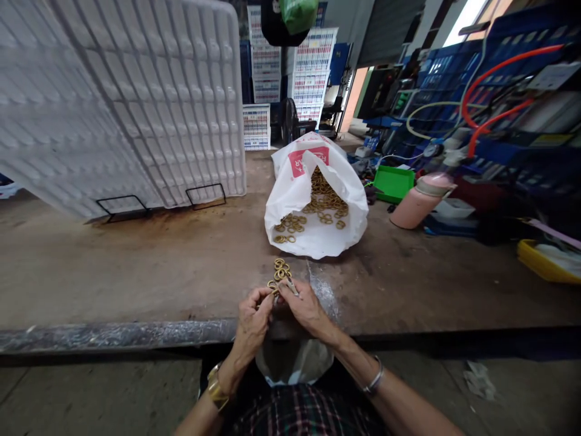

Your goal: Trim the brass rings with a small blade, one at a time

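At the table's front edge my left hand [254, 316] pinches a brass-coloured ring [275, 291]. My right hand [306, 307] is beside it, its fingers closed on a small metal tool [290, 287] whose tip is close to that ring. Just beyond my fingertips lies a small group of loose rings [281, 270] on the brown table [204, 278]. Behind them a white plastic bag [318, 239] lies on its side with its mouth toward me, and many more rings [323, 192] are inside it.
Ribbed white trays [181, 103] stand upright at the left in black wire holders. At the right are a green tray [394, 183], a pink bottle [415, 204] with orange hoses, and a yellow tray [544, 266]. A pale bag [295, 360] hangs below the table edge.
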{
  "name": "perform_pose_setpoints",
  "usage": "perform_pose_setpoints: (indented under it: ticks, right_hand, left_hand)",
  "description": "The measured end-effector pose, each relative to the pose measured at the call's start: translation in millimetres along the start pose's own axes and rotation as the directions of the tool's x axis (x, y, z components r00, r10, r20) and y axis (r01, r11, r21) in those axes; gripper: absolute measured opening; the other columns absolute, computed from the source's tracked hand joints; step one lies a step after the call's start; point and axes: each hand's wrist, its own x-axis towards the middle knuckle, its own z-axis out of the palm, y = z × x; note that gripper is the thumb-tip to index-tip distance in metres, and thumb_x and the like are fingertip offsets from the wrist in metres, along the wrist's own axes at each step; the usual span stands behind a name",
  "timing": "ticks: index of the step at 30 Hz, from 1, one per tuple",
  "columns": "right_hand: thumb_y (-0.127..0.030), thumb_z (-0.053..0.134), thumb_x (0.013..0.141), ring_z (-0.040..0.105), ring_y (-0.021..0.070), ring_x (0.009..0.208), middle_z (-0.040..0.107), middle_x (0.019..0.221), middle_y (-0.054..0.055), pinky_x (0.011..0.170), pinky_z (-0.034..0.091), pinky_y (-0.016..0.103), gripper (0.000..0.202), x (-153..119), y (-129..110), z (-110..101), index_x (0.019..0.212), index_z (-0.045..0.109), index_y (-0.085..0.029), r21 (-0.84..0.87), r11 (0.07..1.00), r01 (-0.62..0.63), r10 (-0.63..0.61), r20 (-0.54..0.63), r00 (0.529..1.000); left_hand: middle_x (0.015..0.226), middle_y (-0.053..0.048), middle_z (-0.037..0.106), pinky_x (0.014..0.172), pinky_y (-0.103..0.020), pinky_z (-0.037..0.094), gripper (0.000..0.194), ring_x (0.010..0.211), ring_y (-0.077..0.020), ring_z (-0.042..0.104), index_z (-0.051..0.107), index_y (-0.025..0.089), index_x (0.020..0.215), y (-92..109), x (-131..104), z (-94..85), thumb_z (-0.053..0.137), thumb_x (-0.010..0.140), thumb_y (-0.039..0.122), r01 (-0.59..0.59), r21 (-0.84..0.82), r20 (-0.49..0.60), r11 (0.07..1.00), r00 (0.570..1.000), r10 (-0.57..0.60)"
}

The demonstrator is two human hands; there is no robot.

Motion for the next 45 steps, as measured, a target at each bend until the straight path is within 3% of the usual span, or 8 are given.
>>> perform_pose_setpoints:
  ticks: [6, 16, 23, 29, 33, 38, 45]
  right_hand:
    - [-0.037, 0.045, 0.082, 0.045, 0.0104, 0.057, 0.049, 0.059, -0.003, 0.055, 0.034, 0.021, 0.027, 0.3, -0.6, 1.7, 0.064, 0.050, -0.018, -0.073, 0.997, 0.022, -0.022, 0.007, 1.000]
    - [-0.036, 0.042, 0.082, 0.043, 0.0100, 0.058, 0.048, 0.060, -0.003, 0.055, 0.033, 0.021, 0.027, -1.8, -2.0, 1.8, 0.063, 0.049, -0.018, -0.087, 0.996, 0.028, -0.025, 0.036, 0.999]
    - [-0.036, 0.042, 0.082, 0.042, 0.0100, 0.057, 0.047, 0.058, -0.004, 0.056, 0.034, 0.021, 0.028, -4.4, -5.8, 3.9, 0.063, 0.049, -0.017, -0.099, 0.995, 0.024, -0.022, 0.020, 1.000]
    - [-0.034, 0.041, 0.083, 0.050, 0.0113, 0.060, 0.055, 0.062, -0.001, 0.059, 0.038, 0.021, 0.027, -4.2, -4.1, 4.0, 0.067, 0.054, -0.017, -0.073, 0.997, 0.034, -0.032, 0.027, 0.999]
    - [-0.033, 0.039, 0.085, 0.049, 0.0113, 0.056, 0.055, 0.060, -0.001, 0.055, 0.036, 0.021, 0.026, -4.5, 3.7, -0.1, 0.070, 0.054, -0.019, -0.243, 0.967, 0.072, -0.079, -0.018, 0.997]
    - [-0.018, 0.042, 0.079, 0.052, 0.0117, 0.059, 0.060, 0.068, 0.000, 0.056, 0.033, 0.020, 0.015, -10.9, 8.0, -1.1, 0.077, 0.057, -0.020, -0.480, 0.853, 0.205, -0.180, 0.098, 0.979]
    - [-0.012, 0.042, 0.076, 0.055, 0.0136, 0.065, 0.064, 0.075, 0.002, 0.058, 0.030, 0.022, 0.018, -13.0, 11.7, 0.1, 0.082, 0.057, -0.020, -0.631, 0.744, 0.218, -0.150, 0.160, 0.976]
  left_hand:
    - [0.053, 0.006, 0.047, 0.037, -0.017, 0.028, 0.031, 0.039, -0.0047, 0.038, 0.057, 0.015, 0.078, 1.6, -3.5, -0.5, 0.058, 0.071, 0.046, 0.026, -0.043, 0.020, 0.999, 0.999, -0.025]
    - [0.059, 0.006, 0.048, 0.036, -0.015, 0.025, 0.030, 0.039, -0.0028, 0.037, 0.050, 0.016, 0.078, -5.1, -5.1, -4.1, 0.056, 0.076, 0.046, 0.110, -0.279, 0.203, 0.954, 0.978, -0.054]
    - [0.057, 0.007, 0.048, 0.036, -0.015, 0.025, 0.030, 0.039, -0.0029, 0.038, 0.048, 0.017, 0.077, -7.1, -7.7, -5.8, 0.060, 0.074, 0.045, 0.147, -0.349, 0.221, 0.926, 0.973, -0.071]
    - [0.055, 0.007, 0.047, 0.037, -0.015, 0.025, 0.030, 0.040, -0.0027, 0.038, 0.047, 0.017, 0.074, -8.6, -10.3, -5.9, 0.061, 0.074, 0.044, 0.143, -0.376, 0.223, 0.916, 0.973, -0.060]
    - [0.056, 0.007, 0.047, 0.036, -0.015, 0.026, 0.031, 0.040, -0.0031, 0.038, 0.047, 0.018, 0.073, -8.7, -10.4, -5.5, 0.062, 0.073, 0.045, 0.111, -0.390, 0.188, 0.914, 0.981, -0.039]
    - [0.056, 0.007, 0.048, 0.038, -0.015, 0.027, 0.032, 0.041, -0.0032, 0.040, 0.046, 0.017, 0.074, -10.9, -9.2, -6.2, 0.060, 0.074, 0.046, 0.093, -0.339, 0.163, 0.936, 0.986, -0.039]
    - [0.054, 0.007, 0.048, 0.038, -0.015, 0.028, 0.033, 0.040, -0.0041, 0.040, 0.046, 0.018, 0.074, -8.6, -10.5, -4.0, 0.058, 0.074, 0.049, 0.059, -0.267, 0.133, 0.962, 0.991, -0.023]
